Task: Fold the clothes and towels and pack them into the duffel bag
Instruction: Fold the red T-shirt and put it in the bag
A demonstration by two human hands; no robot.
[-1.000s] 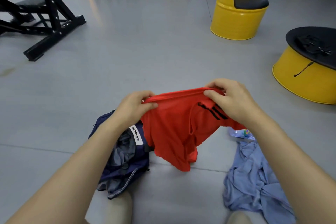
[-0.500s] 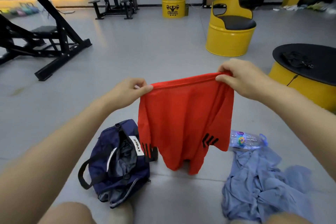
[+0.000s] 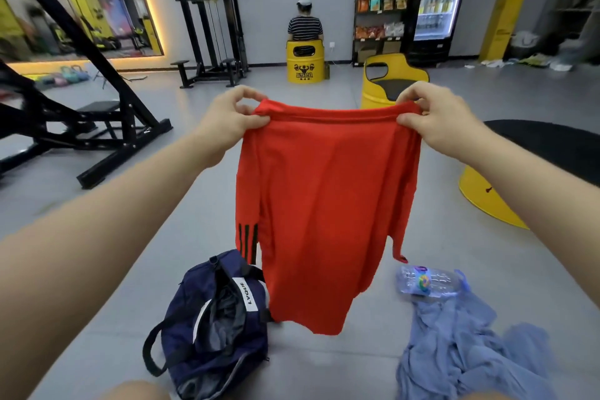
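Nearest, on the grey floor [image 3: 324,364], the navy duffel bag [image 3: 227,344] lies with its mouth gaping and grey lining showing. To its right lies a crumpled light-blue garment [image 3: 464,347], and a plastic water bottle [image 3: 425,281] lies at that heap's far edge.

Above and between them hangs the red shirt [image 3: 324,204], clear of the floor, its lower edge overlapping the bag's far end in this view. One black-striped sleeve droops down its left side.

Both arms reach forward and up, nearly straight, with the wrists about level. The left hand [image 3: 227,117] and right hand [image 3: 435,120] each pinch a top corner of the shirt between thumb and curled fingers [image 3: 246,95], stretching the upper edge taut.

The step looks like spreading the shirt before the first fold. To do it well:
- Keep the top edge level and let the cloth hang flat.
- Lower it onto the bare floor between bag and blue heap, not onto either.
- Free the striped sleeve so it does not bunch under the body.
- Fold both sleeves inward before halving the shirt.

Beyond stand a yellow barrel chair [image 3: 394,84] and a person seated on a yellow drum [image 3: 305,66] at the far wall.
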